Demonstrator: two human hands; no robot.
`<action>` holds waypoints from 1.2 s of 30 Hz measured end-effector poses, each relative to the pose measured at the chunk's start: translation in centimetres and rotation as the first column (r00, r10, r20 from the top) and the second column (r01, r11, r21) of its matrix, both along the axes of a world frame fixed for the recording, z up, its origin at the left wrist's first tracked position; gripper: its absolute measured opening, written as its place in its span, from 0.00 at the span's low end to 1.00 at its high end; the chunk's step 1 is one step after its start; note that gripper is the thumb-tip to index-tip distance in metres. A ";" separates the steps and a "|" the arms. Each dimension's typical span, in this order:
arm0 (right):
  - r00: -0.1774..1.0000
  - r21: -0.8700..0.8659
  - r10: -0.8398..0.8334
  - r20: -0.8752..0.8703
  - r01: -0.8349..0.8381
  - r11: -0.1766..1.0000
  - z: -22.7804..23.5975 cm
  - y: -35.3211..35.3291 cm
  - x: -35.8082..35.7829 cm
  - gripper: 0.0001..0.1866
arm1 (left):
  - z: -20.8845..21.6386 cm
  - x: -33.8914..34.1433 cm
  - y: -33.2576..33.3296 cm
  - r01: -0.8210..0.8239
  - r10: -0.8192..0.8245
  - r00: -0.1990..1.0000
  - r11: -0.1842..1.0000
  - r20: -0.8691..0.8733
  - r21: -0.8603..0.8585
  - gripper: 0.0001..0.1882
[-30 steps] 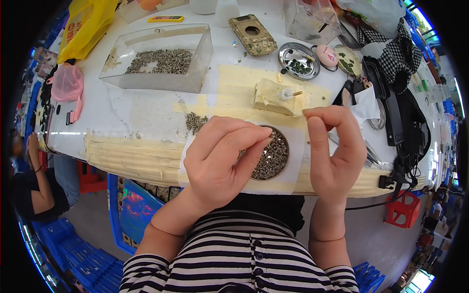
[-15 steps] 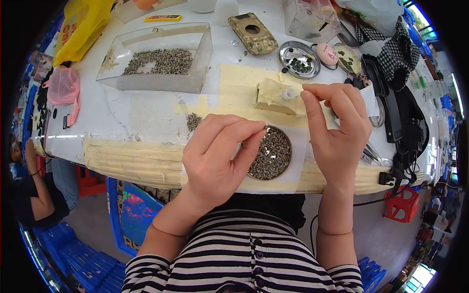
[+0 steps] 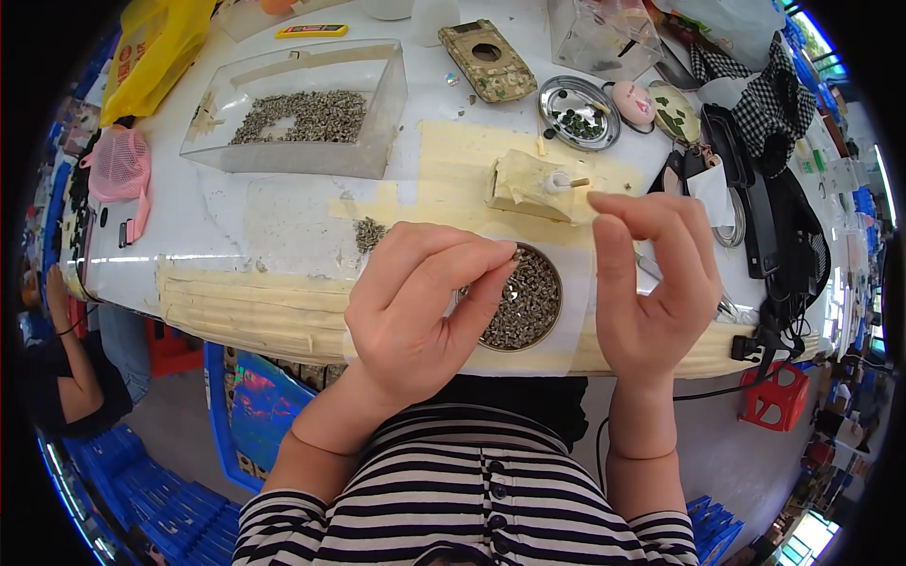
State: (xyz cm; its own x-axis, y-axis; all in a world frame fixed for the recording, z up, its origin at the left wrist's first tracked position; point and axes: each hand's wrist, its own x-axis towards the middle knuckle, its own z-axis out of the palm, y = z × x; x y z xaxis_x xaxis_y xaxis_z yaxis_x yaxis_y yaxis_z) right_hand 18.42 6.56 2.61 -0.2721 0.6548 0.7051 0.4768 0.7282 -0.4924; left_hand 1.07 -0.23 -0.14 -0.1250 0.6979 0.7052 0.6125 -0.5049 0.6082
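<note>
My left hand is closed in a pinch above the near left side of a round dish of small grey metal parts. A tiny metal part shows at its fingertips, too small to name more exactly. To the right of the dish, my right hand hangs in the air with nothing in it, thumb and forefinger slightly apart. Beyond it stands a tape-covered block holding a small whitish container. A thin brownish stick pokes out of that container, free of my fingers.
A clear bin of similar parts stands at the back left, with a little pile nearer. Behind the block lie a camouflage-patterned case and a metal dish with dark green pieces. Black straps and cables cover the right side.
My right hand has let go of the stick at the container and drawn back toward me, slightly right. My left hand keeps its pinch over the dish, almost unmoved.
</note>
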 end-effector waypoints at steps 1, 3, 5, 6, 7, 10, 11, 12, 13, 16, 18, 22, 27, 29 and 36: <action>0.997 -0.078 0.068 -0.026 -0.070 0.994 0.0 -0.5 -0.1 0.07 | 0.0 -0.1 0.0 0.007 -0.007 1.000 1.000 -0.001 0.009 0.14; 0.976 -0.226 0.196 -0.093 -0.213 0.951 -0.2 -1.4 -0.5 0.08 | 0.0 -0.1 0.0 0.016 -0.016 1.000 1.000 0.011 0.018 0.14; 0.970 -0.233 0.223 -0.099 -0.240 0.942 -0.5 -1.8 -0.8 0.09 | 0.0 0.0 0.0 0.021 -0.022 0.999 1.000 0.035 0.021 0.14; 0.968 -0.247 0.225 -0.106 -0.245 0.938 -0.7 -2.1 -1.0 0.09 | 0.0 0.0 0.0 0.023 -0.024 0.999 0.999 0.032 0.022 0.14; 0.967 -0.261 0.227 -0.114 -0.250 0.933 -0.9 -2.2 -1.1 0.10 | 0.1 0.0 0.0 0.026 -0.027 0.999 0.999 0.028 0.024 0.14; 0.952 -0.293 0.256 -0.170 -0.296 0.909 -1.4 -2.1 -1.1 0.09 | -0.1 0.0 0.0 0.038 -0.039 0.999 0.999 0.029 0.026 0.15; 0.943 -0.313 0.261 -0.207 -0.316 0.895 -1.6 -2.1 -1.1 0.08 | -0.2 -0.1 0.0 0.043 -0.044 0.999 0.999 0.031 0.027 0.15; 0.928 -0.357 0.280 -0.246 -0.356 0.864 -1.5 -2.0 -1.0 0.08 | -0.1 -0.1 0.0 0.056 -0.057 0.998 0.998 0.028 0.019 0.16; 0.911 -0.398 0.297 -0.287 -0.395 0.828 -1.5 -1.8 -0.9 0.07 | -0.1 -0.2 -0.2 0.069 -0.070 0.997 0.998 0.025 0.011 0.17; 0.865 -0.503 0.302 -0.401 -0.483 0.717 -1.2 -1.8 -0.6 0.05 | 0.3 -0.5 -0.4 0.107 -0.107 0.994 0.994 -0.006 -0.019 0.19; 0.853 -0.537 0.293 -0.432 -0.504 0.676 -1.1 -1.8 -0.4 0.05 | 0.3 -0.5 -0.4 0.122 -0.122 0.992 0.992 -0.018 -0.021 0.19; 0.892 -0.446 0.286 -0.351 -0.427 0.787 -1.4 -1.7 -0.3 0.06 | 0.1 -0.3 -0.2 0.102 -0.102 0.994 0.995 -0.029 0.003 0.18; 0.976 -0.190 0.169 -0.134 -0.193 0.963 -1.5 -2.1 -0.8 0.10 | 0.0 0.0 0.0 0.046 -0.046 0.999 0.999 -0.022 0.003 0.16; 0.979 -0.158 0.159 -0.128 -0.178 0.971 -1.5 -2.2 -0.9 0.10 | 0.0 0.0 0.0 0.039 -0.039 0.999 0.999 -0.011 0.004 0.15; 0.948 -0.325 0.213 -0.238 -0.284 0.902 -1.7 -2.1 -0.8 0.08 | -0.1 0.2 0.0 0.037 -0.036 0.999 0.999 -0.012 0.019 0.15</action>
State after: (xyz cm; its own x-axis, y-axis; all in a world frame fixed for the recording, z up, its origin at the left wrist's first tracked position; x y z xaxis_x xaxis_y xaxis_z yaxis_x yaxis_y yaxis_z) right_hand 17.64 4.42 0.87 -0.3411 0.7976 0.4975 0.1736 0.5735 -0.8006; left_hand 1.24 -0.24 -0.25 -0.0914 0.6881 0.7198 0.6004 -0.5386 0.5911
